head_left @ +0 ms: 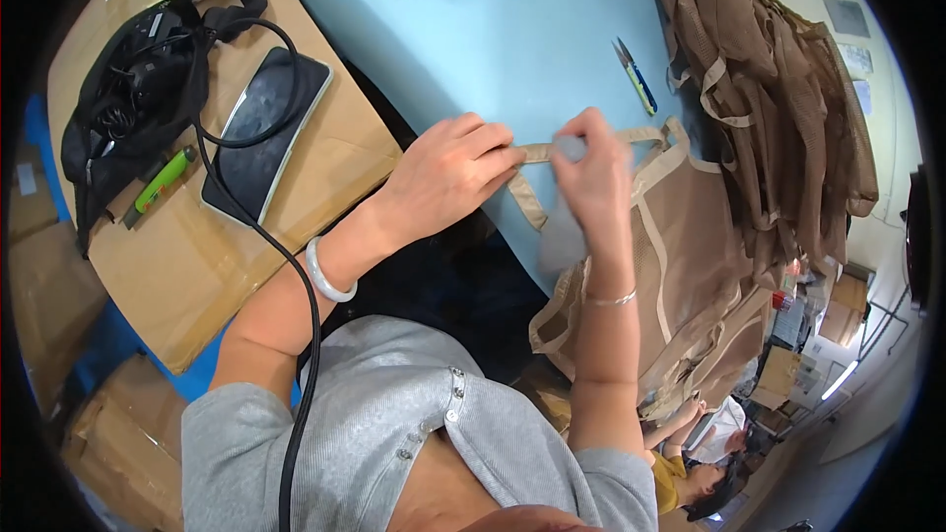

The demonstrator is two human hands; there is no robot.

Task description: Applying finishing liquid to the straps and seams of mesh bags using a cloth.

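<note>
Left hand (453, 177) nearly closed, pinching beige strap (535, 153); right hand (597, 175) curled around blurred greyish cloth (564, 241).

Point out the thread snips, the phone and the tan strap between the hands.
Thread snips (638, 79), head view: the handle.
Phone (258, 112), head view: the dark screen.
Tan strap (536, 153), head view: an uncovered stretch.

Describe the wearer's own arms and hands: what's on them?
No gloves seen on left hand or right hand. Short grey sleeves. Left wrist: thick pale bangle. Right wrist: thin silvery bracelet. Black cable crosses the left arm.
</note>
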